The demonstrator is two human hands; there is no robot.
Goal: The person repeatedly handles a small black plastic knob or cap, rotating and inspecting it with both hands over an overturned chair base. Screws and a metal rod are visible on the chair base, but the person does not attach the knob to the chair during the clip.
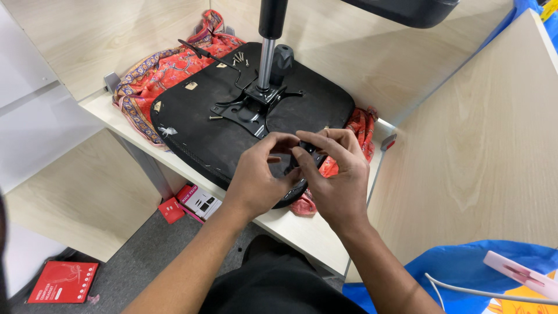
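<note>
Head view: both hands meet over the near rim of the upturned black seat base [192, 116]. The left hand [258, 174] and right hand [337, 174] have their fingers pinched together on a small black part [306, 152] between them. Risky bit: that part sits right above the surface [302, 229] edge, so a slip likely drops it to the floor. Loose screws [239, 57] could roll too. Walls crowd both sides; open room is only toward the body.

I see my left hand [258, 177] and right hand [337, 174] bare, forearms unsleeved; no rings, watch or gloves; dark black trousers below.
</note>
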